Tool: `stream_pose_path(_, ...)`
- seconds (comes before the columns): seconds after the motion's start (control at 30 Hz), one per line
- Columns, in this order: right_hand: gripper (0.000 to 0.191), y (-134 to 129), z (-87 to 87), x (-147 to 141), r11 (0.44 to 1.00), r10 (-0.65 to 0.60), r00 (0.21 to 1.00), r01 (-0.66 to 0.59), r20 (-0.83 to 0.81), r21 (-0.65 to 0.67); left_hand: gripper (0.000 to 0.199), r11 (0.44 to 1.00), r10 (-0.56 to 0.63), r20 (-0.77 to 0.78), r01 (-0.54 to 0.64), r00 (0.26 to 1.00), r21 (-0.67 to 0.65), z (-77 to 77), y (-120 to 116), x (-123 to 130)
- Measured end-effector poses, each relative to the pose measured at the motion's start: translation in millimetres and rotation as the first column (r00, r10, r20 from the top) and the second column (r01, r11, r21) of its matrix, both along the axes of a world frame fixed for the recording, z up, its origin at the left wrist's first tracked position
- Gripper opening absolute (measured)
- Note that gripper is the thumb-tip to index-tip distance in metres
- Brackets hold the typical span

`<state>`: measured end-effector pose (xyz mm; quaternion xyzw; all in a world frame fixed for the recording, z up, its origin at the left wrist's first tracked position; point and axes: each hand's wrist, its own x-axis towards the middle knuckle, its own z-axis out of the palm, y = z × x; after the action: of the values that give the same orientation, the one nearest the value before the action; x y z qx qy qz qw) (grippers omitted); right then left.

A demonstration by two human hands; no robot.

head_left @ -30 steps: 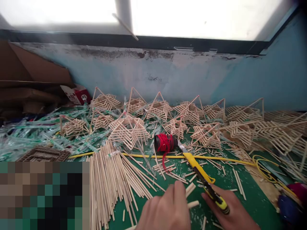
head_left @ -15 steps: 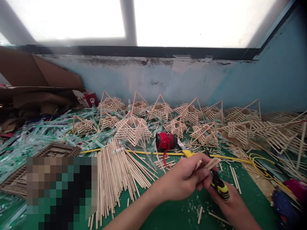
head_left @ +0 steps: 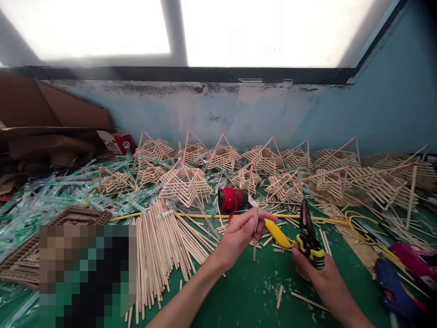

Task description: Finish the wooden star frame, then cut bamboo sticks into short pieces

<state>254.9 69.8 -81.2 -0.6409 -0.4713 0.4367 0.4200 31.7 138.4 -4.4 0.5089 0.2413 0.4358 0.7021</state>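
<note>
My left hand (head_left: 241, 234) pinches short wooden sticks (head_left: 256, 221), held nearly upright above the green table. To its right, my right hand (head_left: 312, 269) is wrapped round black and yellow pliers (head_left: 309, 239), whose dark jaws point up and away from me. The two hands are apart. Behind my left hand lies a black spool wound with red string (head_left: 232, 198). A yellow-handled knife (head_left: 280, 233) rests on the table between the hands. Left of my left forearm, a fan of long wooden sticks (head_left: 164, 250) is spread out.
Stick frames (head_left: 186, 184) stand in rows along the wall. Clear plastic wrappers (head_left: 78, 182) and a brown woven panel (head_left: 73, 216) lie at left, near cardboard (head_left: 51, 141). A yellow cable (head_left: 307, 218) crosses the table. Blue (head_left: 398, 291) and magenta (head_left: 414, 262) tools lie at right.
My hands have moved apart. The sticks in my left hand have turned nearly upright, and the pliers have come away from them with their jaws now in full view. The whole view has shifted slightly.
</note>
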Motion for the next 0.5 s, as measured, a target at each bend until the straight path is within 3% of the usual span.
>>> stream_pose_path(0.1,0.045,0,0.4,-1,1.0,-0.006,1.0,0.006,0.005,0.004,0.053,0.999,0.03,0.019,-0.03,0.999,0.021,-11.1,4,5)
stream_pose_path(0.2,0.045,3,-0.5,-2,1.0,-0.006,1.0,0.006,-0.022,0.006,0.049,0.998,-0.042,0.006,0.042,0.999,0.048,-16.4,4,5)
stream_pose_path(0.5,0.045,6,-0.4,-3,0.999,-0.039,0.994,0.041,-0.102,0.02,0.034,0.982,-0.187,-0.034,0.188,0.982,0.018,-12.1,2,1)
